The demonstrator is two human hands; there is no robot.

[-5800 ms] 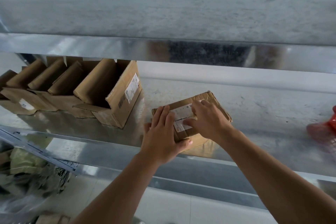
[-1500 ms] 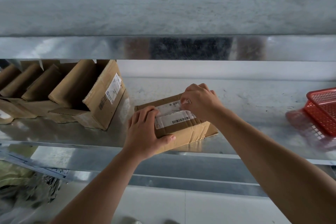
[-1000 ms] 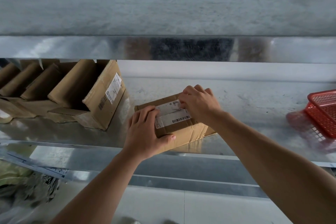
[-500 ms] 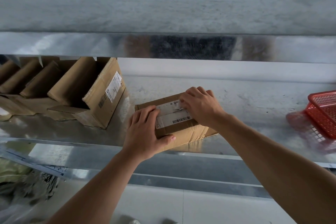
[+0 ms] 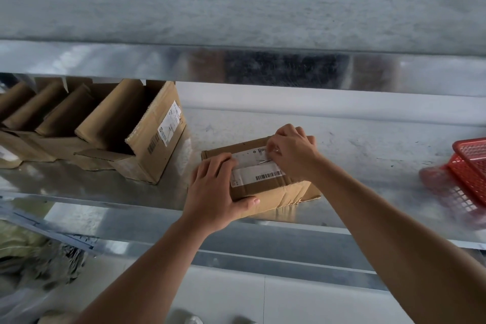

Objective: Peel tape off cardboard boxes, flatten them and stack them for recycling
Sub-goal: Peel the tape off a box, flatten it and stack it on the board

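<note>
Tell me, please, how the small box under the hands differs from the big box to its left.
The small box is shut and taped; the big box gapes open with loose flaps. The left hand grips the small box while the right hand pinches its tape; no hand touches the big box. Both are brown cardboard with barcode labels, on the metal shelf.

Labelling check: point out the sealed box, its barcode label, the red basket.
sealed box (image 5: pixel 281 193), head view, front side face.
barcode label (image 5: pixel 259 175), head view, white middle area.
red basket (image 5: pixel 470 173), head view, mesh side wall.
</note>
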